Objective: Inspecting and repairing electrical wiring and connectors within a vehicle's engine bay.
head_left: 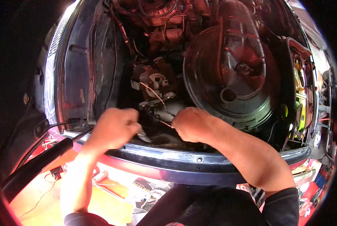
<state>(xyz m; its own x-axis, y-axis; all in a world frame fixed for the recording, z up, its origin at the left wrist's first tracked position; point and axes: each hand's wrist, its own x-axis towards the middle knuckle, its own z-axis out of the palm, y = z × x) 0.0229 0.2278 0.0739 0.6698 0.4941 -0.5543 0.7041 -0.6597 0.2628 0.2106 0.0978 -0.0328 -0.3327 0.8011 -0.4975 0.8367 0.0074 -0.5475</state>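
Over the front edge of an engine bay, my left hand (115,128) is closed, its fingers slightly blurred. A shiny metal tool tip (144,136) pokes out beside its fingers; the rest of the tool is hidden. To its right, my right hand (191,123) is closed with the fingertips pinched on a thin pinkish wire (164,122). Just beyond both hands, a light copper-coloured wire (152,93) lies across a metal bracketed part (157,80) deep in the bay. Whether the two wire lengths are one piece I cannot tell.
A big round black air cleaner housing (228,94) with a thick duct fills the right of the bay. A black gas strut (40,167) slants up at the lower left. The metal front rail (198,159) runs below my hands. Papers and a red-orange surface (110,209) lie beneath.
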